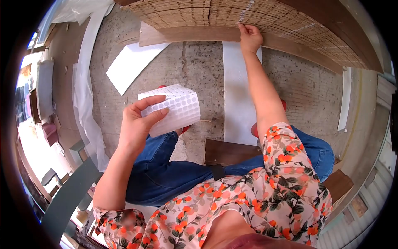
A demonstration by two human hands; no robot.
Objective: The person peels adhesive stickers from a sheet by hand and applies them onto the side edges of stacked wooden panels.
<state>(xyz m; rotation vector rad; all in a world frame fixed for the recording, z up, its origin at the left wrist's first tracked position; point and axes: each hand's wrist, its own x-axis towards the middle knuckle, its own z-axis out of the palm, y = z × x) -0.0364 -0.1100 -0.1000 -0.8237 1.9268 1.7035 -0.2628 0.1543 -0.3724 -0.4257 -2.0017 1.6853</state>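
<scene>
Basically, head view: the L hand (139, 118) is left of center, w/ thumb (157, 115) and forefinger (152, 100) closed on a white sheet of round stickers (178, 108), which bends in a loose curl above the concrete floor (199, 70). The R hand (251, 40) is up top, right of center, fingertips at the face of the big brown panel (182, 14), just by its plain wooden rail (199, 34). Those fingers look drawn nearly together; at this size I can't tell if a sticker sits between them. A pale row of marks (248, 6) runs up the panel from there.

Handling, my guess: the sheet is v. light, thin and floppy, prob. a bit slick on the backing, and would crease if squeezed hard. Best held flat by a margin, w/ thumb and forefinger, dots left free. Each dot is tiny and tacky, so lift it by its rim w/ a nail or fingertip. The panel should be stiff and fairly heavy; it'd want both hands on the solid rail or outer frame (319, 16), not the pitted face.

Nearby: a white strip (240, 87) lies on the floor mid-frame, a white offcut (134, 66) upper left, and clear plastic film (85, 112) far left.
</scene>
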